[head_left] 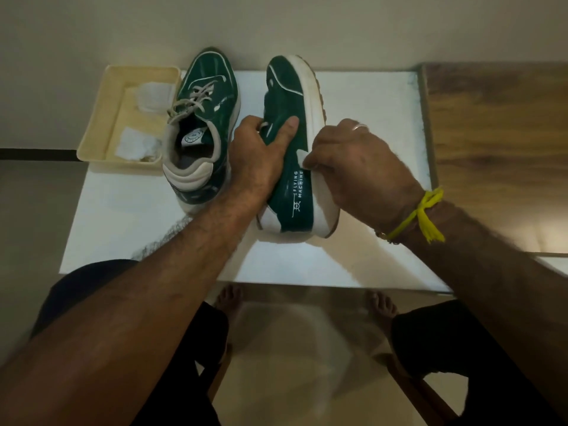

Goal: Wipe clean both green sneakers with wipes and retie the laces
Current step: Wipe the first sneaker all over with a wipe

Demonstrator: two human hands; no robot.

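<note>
At centre frame, the left hand (258,149) grips a glossy green sneaker with a thick white sole (292,149), tipped on its side on the white counter (368,118), thumb pressed flat on the upper. The right hand (356,161), fingers curled, pinches a small white wipe (302,157) against the shoe's side. A second green sneaker with loose grey laces (203,124) stands upright just left. A cream plastic tray (98,124) at upper left holds folded white wipes (135,146).
</note>
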